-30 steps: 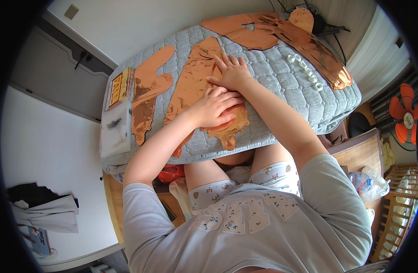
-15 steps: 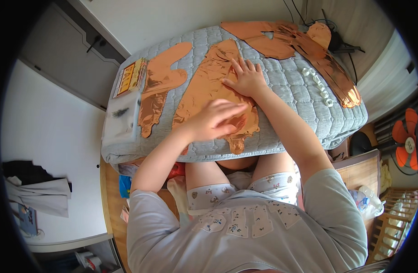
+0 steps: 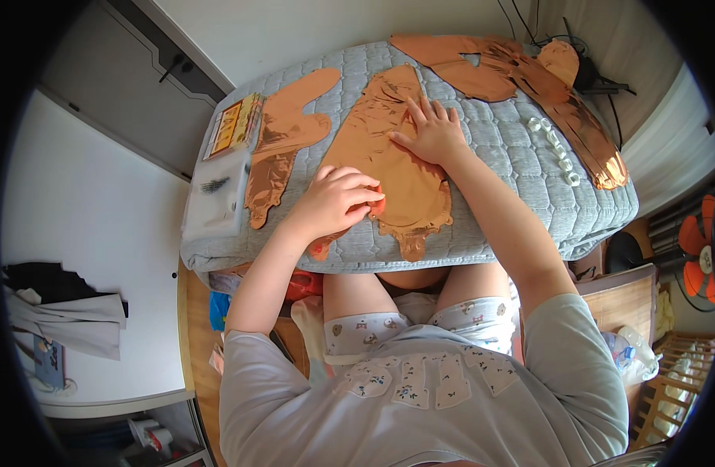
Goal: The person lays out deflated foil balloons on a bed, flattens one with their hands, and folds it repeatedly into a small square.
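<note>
A flat copper foil balloon [image 3: 388, 148] lies on the grey quilted pad [image 3: 513, 156] in front of me. My left hand [image 3: 334, 201] is curled over the balloon's lower left edge, its fingertips pinching the foil near a small red spot. My right hand [image 3: 429, 132] presses flat on the balloon's upper middle with fingers spread. Another copper foil balloon [image 3: 283, 136] lies to the left, untouched.
More copper foil balloons [image 3: 521, 74] are piled at the pad's far right, with a row of small white rings [image 3: 556, 152] beside them. A clear plastic packet [image 3: 217, 194] and a yellow card [image 3: 233, 124] sit at the pad's left. An orange fan [image 3: 704, 249] stands at right.
My left hand slid down and left along the balloon, curling its fingers onto the lower edge. My right hand stayed pressed on the foil. The camera view shifted slightly.
</note>
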### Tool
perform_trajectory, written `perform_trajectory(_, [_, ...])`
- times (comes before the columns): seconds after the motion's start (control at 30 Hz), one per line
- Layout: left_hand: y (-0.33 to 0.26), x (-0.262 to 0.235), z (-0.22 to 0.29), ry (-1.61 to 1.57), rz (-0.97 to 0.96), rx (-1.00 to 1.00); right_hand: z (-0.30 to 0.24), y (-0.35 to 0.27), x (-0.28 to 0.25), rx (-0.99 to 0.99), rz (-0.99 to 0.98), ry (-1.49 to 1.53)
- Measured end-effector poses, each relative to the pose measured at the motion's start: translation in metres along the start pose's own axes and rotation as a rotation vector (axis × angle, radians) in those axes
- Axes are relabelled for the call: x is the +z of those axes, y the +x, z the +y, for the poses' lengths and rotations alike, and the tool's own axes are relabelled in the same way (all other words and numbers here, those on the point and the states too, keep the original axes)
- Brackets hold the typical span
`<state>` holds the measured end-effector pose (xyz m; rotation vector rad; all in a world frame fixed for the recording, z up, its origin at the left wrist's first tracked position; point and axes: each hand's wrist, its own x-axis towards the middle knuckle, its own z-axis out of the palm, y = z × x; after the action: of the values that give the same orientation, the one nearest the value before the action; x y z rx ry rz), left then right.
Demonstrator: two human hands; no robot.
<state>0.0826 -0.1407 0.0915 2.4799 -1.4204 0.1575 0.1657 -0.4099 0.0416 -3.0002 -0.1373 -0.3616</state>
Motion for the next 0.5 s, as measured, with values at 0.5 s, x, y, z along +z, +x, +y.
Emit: perform_trajectory(0.5, [0.060,0.013,0.029,0.050,0.351,0.174,0.002,0.002,0.003,0.006,-0.038,0.031])
